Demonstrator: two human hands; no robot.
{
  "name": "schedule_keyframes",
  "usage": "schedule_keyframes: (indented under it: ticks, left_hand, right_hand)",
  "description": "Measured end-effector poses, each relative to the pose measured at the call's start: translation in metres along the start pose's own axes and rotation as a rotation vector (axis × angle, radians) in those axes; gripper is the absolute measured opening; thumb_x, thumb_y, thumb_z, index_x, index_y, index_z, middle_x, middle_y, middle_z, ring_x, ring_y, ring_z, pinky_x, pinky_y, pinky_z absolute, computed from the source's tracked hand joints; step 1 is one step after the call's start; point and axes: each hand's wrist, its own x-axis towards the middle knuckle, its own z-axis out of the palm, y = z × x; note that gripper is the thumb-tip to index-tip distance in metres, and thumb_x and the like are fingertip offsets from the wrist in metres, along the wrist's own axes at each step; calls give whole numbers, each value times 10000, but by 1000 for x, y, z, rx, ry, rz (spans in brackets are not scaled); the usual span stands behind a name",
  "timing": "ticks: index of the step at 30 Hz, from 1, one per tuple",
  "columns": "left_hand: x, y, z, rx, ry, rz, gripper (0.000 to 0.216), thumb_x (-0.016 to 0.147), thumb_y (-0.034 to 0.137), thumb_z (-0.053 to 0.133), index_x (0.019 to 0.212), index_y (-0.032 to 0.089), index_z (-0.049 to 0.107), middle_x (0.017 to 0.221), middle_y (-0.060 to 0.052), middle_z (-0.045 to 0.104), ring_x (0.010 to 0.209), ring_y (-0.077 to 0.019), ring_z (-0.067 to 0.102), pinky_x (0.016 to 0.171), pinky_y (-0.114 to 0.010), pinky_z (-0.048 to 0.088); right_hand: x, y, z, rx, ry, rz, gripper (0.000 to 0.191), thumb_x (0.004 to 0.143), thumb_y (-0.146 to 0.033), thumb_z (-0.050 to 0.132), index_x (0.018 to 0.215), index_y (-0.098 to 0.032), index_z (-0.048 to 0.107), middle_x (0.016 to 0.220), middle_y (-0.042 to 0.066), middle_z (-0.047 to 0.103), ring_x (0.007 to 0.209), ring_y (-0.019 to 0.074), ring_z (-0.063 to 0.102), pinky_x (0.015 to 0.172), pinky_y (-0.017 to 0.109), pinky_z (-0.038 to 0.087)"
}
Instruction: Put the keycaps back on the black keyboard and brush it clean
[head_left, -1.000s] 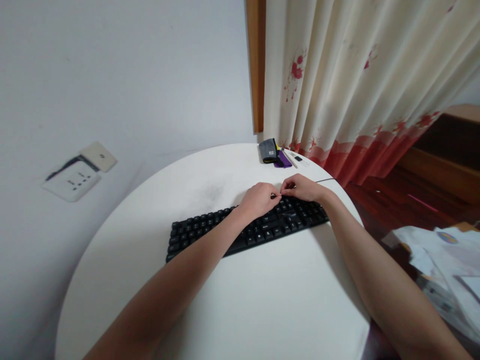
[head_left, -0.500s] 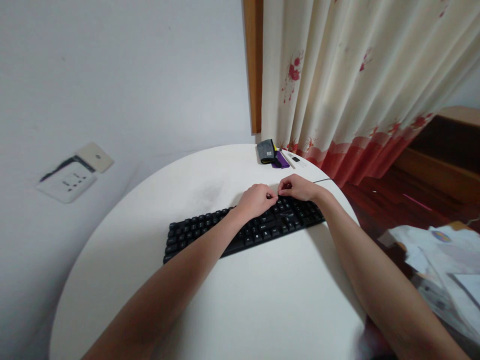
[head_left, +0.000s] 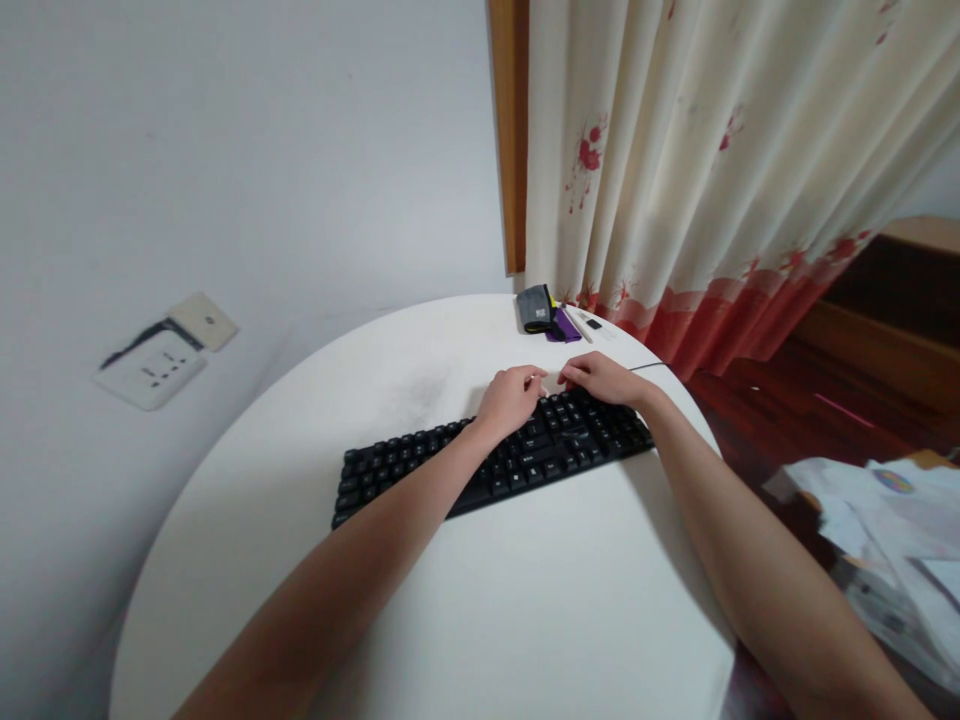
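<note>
A black keyboard (head_left: pixel 525 470) lies at a slant across the white round table (head_left: pixel 570 580). My left hand (head_left: pixel 512 398) is over its back edge near the middle, thumb and forefinger bent together. A small pale bit shows at those fingers, too small to name. Just to the right, my right hand (head_left: pixel 598 378) rests over the back right part of the keyboard. Its fingers are loosely bent and slightly apart, with nothing visible in them. A narrow gap separates the two hands. My left forearm covers part of the keys.
Behind the hands, near the table's far edge, lie a grey folded cloth item (head_left: pixel 535 308), a purple piece (head_left: pixel 566 325) and a thin pale stick (head_left: pixel 577 323). A dark cable (head_left: pixel 651 365) runs off right. A wall socket (head_left: pixel 154 370) is left, a curtain (head_left: pixel 660 180) behind, papers (head_left: pixel 885 520) at right.
My hands have moved slightly apart from a close pinch at the keyboard's back edge. My right fingers have loosened. The view has shifted a little; the keyboard stays put.
</note>
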Motion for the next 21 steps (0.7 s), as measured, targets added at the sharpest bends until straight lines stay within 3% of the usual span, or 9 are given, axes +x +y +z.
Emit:
schedule_keyframes:
  ticks: [5,12,18,21]
  left_hand:
    - [0,-4,2,47,-48,10,255,892,380,569,914,209,758,911,-63,760,846,-197,684,758,-282,514]
    - [2,-8,7,29,-110,-89,288,821,451,646,968,235,767,902,-61,753,834,-212,680,692,-276,502]
    - [-3,0,3,152,-68,-2,321,931,408,484,932,229,750,919,-61,749,829,-210,669,730,-293,494]
    - [-5,4,2,200,-35,11,360,964,375,420,916,213,738,903,-63,747,824,-213,665,752,-305,494]
  right_hand:
    - [1,2,3,27,-11,-17,230,809,-347,596,805,-140,696,742,39,688,703,155,583,693,271,447]
    - [4,7,9,96,-33,41,180,709,-291,676,805,-139,684,684,12,662,648,138,566,648,260,449]
    - [2,0,11,-10,-8,3,267,820,-380,593,812,-145,719,748,48,700,712,169,594,719,296,458]
    - [3,3,15,-21,-13,7,297,784,-426,639,828,-145,724,736,48,698,690,172,587,694,297,459]
